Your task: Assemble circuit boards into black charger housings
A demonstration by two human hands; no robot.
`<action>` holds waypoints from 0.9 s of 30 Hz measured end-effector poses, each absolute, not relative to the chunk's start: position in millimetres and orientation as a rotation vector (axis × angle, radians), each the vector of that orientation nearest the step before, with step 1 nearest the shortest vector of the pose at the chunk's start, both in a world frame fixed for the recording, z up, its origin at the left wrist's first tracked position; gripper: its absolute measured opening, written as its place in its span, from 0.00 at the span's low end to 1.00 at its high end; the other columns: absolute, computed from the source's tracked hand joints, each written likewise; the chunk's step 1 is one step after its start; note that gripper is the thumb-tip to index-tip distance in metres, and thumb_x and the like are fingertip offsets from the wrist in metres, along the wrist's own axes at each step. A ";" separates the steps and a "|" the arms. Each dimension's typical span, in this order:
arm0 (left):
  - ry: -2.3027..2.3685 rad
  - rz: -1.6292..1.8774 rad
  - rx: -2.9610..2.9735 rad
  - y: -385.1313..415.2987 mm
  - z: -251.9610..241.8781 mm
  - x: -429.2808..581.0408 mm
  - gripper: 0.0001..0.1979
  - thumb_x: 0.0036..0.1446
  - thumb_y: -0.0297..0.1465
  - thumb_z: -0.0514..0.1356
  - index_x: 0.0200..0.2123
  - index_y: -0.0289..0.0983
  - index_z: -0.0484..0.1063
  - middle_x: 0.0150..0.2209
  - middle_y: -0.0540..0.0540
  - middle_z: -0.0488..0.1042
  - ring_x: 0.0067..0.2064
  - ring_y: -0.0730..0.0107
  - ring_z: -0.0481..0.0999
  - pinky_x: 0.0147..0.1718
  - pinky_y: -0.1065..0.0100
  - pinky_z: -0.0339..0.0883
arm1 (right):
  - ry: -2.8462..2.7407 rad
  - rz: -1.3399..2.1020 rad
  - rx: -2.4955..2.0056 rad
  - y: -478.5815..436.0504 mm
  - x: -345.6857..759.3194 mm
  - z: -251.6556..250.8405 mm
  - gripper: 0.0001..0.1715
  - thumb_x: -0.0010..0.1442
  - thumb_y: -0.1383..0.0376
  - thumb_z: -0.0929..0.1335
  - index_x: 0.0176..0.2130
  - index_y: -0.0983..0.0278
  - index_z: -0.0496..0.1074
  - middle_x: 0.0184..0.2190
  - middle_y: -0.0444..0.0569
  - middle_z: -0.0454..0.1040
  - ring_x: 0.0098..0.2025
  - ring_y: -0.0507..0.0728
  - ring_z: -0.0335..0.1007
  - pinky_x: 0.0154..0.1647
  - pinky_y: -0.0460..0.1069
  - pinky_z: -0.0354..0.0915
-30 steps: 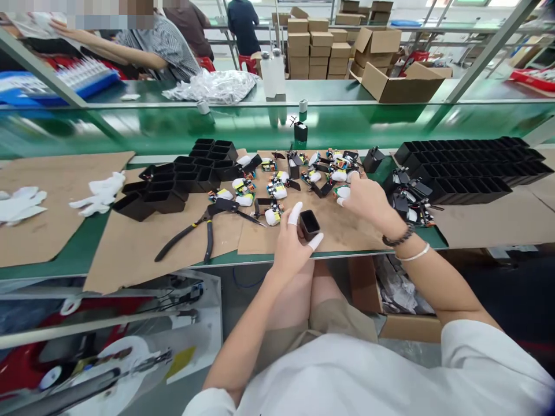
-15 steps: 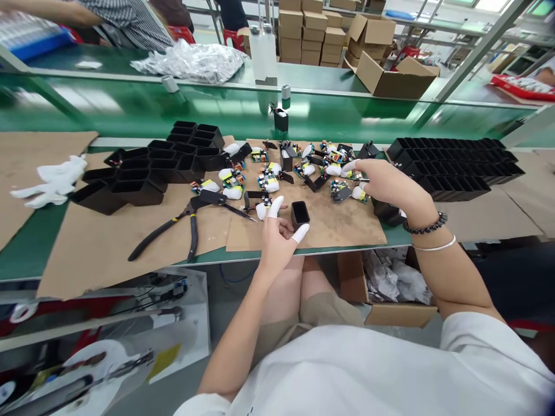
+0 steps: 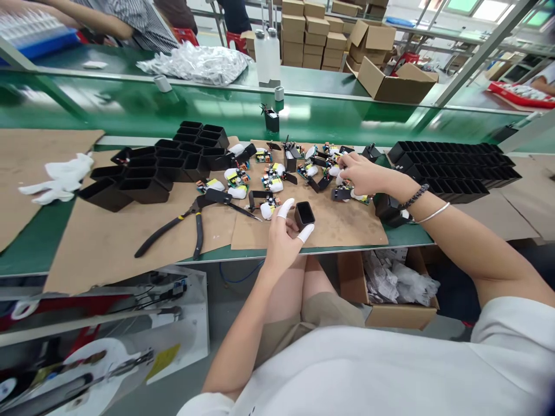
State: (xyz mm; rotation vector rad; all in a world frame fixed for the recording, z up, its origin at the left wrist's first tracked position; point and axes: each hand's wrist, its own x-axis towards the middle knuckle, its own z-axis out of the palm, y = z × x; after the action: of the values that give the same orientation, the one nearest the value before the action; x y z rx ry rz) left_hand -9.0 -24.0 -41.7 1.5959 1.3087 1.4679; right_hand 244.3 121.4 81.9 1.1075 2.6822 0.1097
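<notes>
My left hand (image 3: 284, 237), with white finger cots on thumb and forefinger, pinches a small black open-topped plastic housing (image 3: 304, 214) just above the cardboard sheet (image 3: 347, 222). My right hand (image 3: 362, 173) reaches forward into a scatter of small circuit boards with white parts (image 3: 273, 184). Its fingers are curled down among them; whether they grip one is unclear. A bead bracelet and a thin band sit on that wrist.
Black pliers (image 3: 191, 216) lie left of my left hand. Clusters of black housings stand at left (image 3: 165, 167) and right (image 3: 455, 164). White gloves (image 3: 60, 176) lie far left. A green conveyor (image 3: 173, 110) runs behind, with cardboard boxes (image 3: 390, 81) and another person's arm beyond.
My right hand has drawn back left and lowered into the pile of circuit boards. My left hand still holds the black housing in about the same place. The camera shifted slightly.
</notes>
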 end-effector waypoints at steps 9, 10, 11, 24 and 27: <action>1.298 1.467 1.601 -23.0 -45.1 -7.9 0.33 0.57 0.30 0.70 0.65 0.41 0.67 0.53 0.41 0.72 0.31 0.77 0.70 0.33 0.68 0.74 | 2.484 -0.162 1.379 103.8 238.0 84.5 0.12 0.60 0.65 0.71 0.43 0.67 0.79 0.44 0.59 0.80 0.45 0.64 0.74 0.48 0.54 0.66; 1.299 1.464 1.602 -22.7 -45.6 -8.1 0.33 0.57 0.30 0.70 0.65 0.41 0.67 0.52 0.42 0.72 0.31 0.77 0.70 0.33 0.68 0.74 | 2.452 -0.181 1.376 99.4 236.4 85.5 0.14 0.59 0.63 0.73 0.44 0.67 0.78 0.41 0.57 0.81 0.42 0.63 0.75 0.44 0.52 0.66; 1.298 1.461 1.603 -22.4 -46.1 -8.3 0.32 0.57 0.30 0.71 0.64 0.41 0.67 0.51 0.42 0.72 0.31 0.78 0.70 0.34 0.68 0.74 | 2.415 -0.170 1.373 94.7 234.8 86.3 0.18 0.58 0.60 0.74 0.46 0.67 0.78 0.40 0.55 0.81 0.40 0.62 0.75 0.41 0.51 0.64; 1.306 1.216 1.583 -17.0 -33.4 -14.8 0.36 0.51 0.26 0.72 0.64 0.37 0.68 0.42 0.47 0.76 0.36 0.67 0.76 0.48 0.55 0.77 | 2.308 0.186 1.344 83.2 218.5 69.9 0.18 0.53 0.63 0.71 0.43 0.69 0.78 0.41 0.63 0.82 0.45 0.67 0.74 0.48 0.57 0.55; 1.251 1.218 1.507 -18.1 -29.5 -15.6 0.36 0.48 0.26 0.73 0.61 0.37 0.69 0.41 0.47 0.77 0.37 0.66 0.77 0.44 0.58 0.77 | 2.377 0.129 1.340 77.0 218.7 78.7 0.13 0.50 0.63 0.72 0.37 0.67 0.77 0.37 0.60 0.81 0.42 0.66 0.74 0.49 0.57 0.56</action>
State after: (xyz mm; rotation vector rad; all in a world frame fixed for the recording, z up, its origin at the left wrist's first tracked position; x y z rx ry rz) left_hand -15.6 -18.1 -29.5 1.5073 1.2507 1.2184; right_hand 218.7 77.0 78.7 1.3402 2.3770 0.1287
